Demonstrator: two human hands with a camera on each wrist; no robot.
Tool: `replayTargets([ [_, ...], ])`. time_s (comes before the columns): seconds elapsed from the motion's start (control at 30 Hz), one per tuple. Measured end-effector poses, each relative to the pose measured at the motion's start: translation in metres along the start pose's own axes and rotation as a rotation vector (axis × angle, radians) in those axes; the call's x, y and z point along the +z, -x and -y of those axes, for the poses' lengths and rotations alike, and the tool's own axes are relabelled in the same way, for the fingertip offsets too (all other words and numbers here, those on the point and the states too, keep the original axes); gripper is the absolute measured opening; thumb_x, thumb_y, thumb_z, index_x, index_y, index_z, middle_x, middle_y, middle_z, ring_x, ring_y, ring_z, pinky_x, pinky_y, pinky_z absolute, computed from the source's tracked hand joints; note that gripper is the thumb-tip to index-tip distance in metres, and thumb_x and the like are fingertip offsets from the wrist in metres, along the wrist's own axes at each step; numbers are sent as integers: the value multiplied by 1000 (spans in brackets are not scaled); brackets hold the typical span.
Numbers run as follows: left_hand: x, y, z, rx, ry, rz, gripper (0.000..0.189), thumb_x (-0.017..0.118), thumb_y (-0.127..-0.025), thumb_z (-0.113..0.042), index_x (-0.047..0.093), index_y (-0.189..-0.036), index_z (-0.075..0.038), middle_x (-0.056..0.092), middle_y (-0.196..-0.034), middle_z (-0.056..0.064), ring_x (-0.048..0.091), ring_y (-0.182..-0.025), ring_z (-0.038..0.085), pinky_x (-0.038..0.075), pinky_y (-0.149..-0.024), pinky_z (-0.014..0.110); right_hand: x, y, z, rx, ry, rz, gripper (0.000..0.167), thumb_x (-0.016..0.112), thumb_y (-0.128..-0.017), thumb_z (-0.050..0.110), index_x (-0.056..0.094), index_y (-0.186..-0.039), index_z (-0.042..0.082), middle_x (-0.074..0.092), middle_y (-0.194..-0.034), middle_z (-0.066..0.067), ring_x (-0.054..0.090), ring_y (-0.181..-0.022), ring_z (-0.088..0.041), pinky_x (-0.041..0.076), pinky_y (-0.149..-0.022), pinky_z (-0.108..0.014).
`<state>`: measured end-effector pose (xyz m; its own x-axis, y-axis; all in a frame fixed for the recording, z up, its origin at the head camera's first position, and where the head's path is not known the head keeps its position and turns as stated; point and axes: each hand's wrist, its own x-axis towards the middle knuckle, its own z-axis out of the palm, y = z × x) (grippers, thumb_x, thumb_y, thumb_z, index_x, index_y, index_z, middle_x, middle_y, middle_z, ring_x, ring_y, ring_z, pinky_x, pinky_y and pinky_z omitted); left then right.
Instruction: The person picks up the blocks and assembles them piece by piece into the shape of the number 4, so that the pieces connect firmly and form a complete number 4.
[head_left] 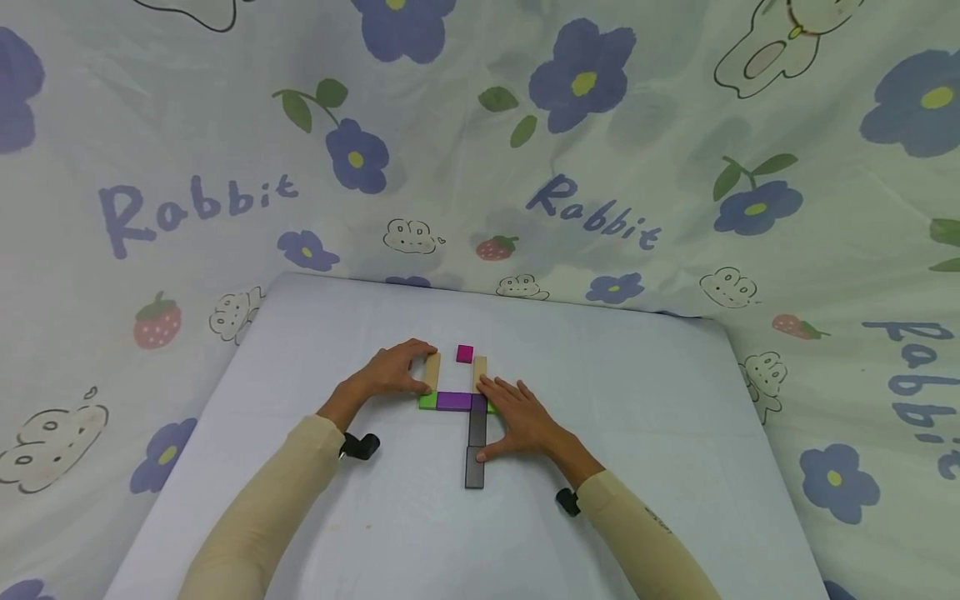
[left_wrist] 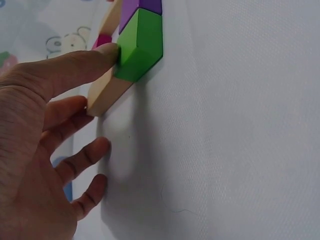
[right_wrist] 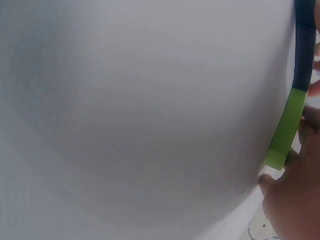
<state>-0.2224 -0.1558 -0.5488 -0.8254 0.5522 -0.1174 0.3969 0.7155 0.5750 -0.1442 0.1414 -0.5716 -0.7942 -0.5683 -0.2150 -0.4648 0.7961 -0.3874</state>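
My left hand holds a pale wooden block lengthwise, index finger at its far end and thumb by its near end. In the left wrist view the thumb tip touches the green block where it meets the wood. A purple block continues the row, joined by two dark grey blocks in a line toward me. My right hand lies spread with fairly straight fingers, fingertips beside a second wooden block and thumb at the grey blocks. It partly covers another green block.
A magenta block lies apart, between the far ends of the wooden blocks. All stand on a white-covered table. Behind it hangs a patterned curtain with flowers and rabbits. Black cameras sit at both wrists.
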Motion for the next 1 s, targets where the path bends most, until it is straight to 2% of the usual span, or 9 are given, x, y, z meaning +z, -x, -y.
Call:
replayTargets([
  [0.27, -1, 0, -4, -45, 16, 24, 76, 83, -81, -34, 53, -145, -5, 49, -149, 18, 43, -139, 40, 27, -106, 75, 0, 0, 0, -1, 14, -2, 127, 77, -66, 77, 19, -164, 21, 15, -169, 3, 13, -155, -21, 5, -123, -51],
  [0.53, -1, 0, -4, -46, 15, 30, 76, 83, -81, -34, 52, -145, -5, 49, -149, 19, 42, -139, 41, 28, -107, 74, 0, 0, 0, -2, 12, 3, 127, 77, -66, 78, 18, -164, 21, 14, -169, 2, 12, -155, -21, 5, -123, -51],
  [0.8, -3, -1, -2, -24, 77, 41, 83, 82, -83, -36, 45, -151, -5, 43, -153, 20, 57, -121, 36, 45, -103, 56, 1, 1, 0, -3, 26, 2, 126, 76, -66, 78, 18, -164, 22, 15, -169, 3, 13, -155, -21, 5, -123, -50],
  [1.0, -2, -5, -7, -11, 48, 3, 81, 80, -84, -37, 46, -150, -5, 45, -152, 20, 46, -135, 41, 36, -108, 64, 1, 1, 0, -5, 8, -1, 126, 76, -67, 77, 18, -164, 21, 15, -169, 2, 13, -155, -21, 5, -123, -51],
])
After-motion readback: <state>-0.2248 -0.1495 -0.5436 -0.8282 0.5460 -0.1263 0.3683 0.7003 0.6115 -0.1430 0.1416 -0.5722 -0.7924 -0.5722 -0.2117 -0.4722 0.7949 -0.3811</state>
